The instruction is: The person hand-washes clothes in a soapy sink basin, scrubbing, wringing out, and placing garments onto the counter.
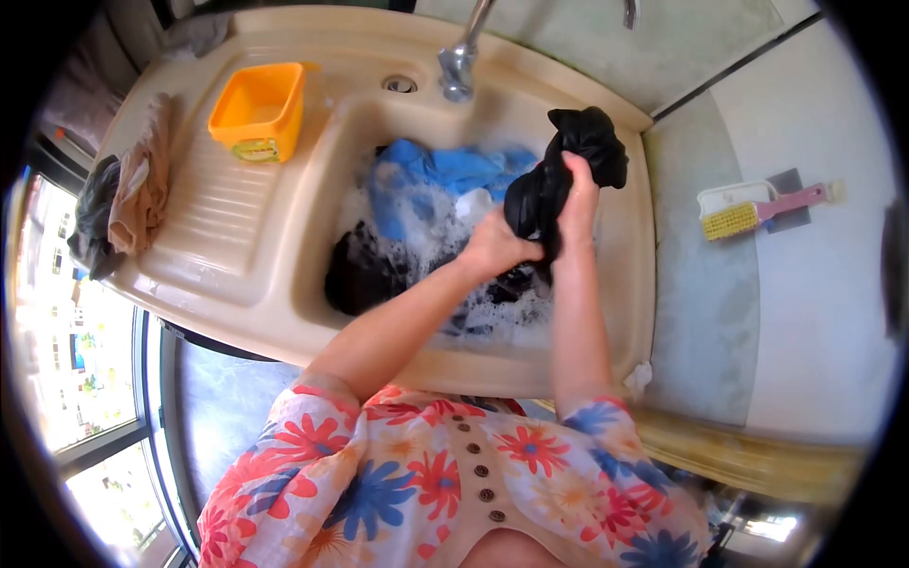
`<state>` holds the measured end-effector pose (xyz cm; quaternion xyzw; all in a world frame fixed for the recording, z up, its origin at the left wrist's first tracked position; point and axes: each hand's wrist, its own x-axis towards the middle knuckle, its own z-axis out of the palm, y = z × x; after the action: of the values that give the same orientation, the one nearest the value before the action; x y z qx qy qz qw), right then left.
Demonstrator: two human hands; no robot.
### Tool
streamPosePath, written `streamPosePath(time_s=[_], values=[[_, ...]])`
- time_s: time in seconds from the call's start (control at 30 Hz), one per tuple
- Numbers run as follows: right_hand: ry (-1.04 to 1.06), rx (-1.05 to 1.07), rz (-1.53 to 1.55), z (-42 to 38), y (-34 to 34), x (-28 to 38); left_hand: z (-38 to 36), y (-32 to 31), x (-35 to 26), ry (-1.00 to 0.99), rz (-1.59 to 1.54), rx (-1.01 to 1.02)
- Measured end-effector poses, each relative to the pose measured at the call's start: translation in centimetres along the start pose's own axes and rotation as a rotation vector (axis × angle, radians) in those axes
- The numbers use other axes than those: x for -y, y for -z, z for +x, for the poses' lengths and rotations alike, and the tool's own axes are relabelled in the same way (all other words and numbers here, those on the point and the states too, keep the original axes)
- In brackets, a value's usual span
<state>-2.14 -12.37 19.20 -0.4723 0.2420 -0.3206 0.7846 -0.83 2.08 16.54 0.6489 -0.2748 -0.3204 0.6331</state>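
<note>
A wet, bunched black garment (592, 142) is gripped by both hands above the right side of the sink basin. My left hand (497, 244) is closed on its lower part, and my right hand (578, 204) wraps around it higher up. The cloth looks twisted between them, and its exact kind cannot be made out. Below, the basin holds sudsy water (421, 241) with a blue cloth (445, 175) at the back. A dark cloth (360, 275) lies in the suds at the left, partly sunk.
A yellow-orange plastic tub (258, 109) stands on the ribbed drainboard (213, 213). Brown cloth (142, 185) and dark cloth (95, 222) hang over its left edge. The faucet (457, 71) rises behind the basin. A scrub brush (757, 213) hangs on the right wall.
</note>
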Motion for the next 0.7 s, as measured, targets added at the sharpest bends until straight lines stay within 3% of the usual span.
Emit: streamPosePath(time_s=[0.1, 0.27, 0.47, 0.57, 0.7], values=[[0.194, -0.117, 0.062, -2.8, -2.8, 0.1, 0.3, 0.7, 0.1, 0.073, 0.435, -0.148], [0.042, -0.116, 0.354, -3.1, -2.6, -0.4, 1.3, 1.4, 1.8, -0.028, 0.293, -0.304], [-0.030, 0.044, 0.497, -3.6, -3.3, 0.9, 0.8, 1.3, 0.1, 0.429, -0.772, -0.124], [-0.052, 0.173, 0.545, -3.0, -3.0, 0.8, 1.5, 1.8, 1.1, 0.434, -1.122, 0.055], [-0.075, 0.275, 0.600, -2.5, -2.2, 1.1, 0.6, 3.3, -1.3, 0.181, -1.312, 0.279]])
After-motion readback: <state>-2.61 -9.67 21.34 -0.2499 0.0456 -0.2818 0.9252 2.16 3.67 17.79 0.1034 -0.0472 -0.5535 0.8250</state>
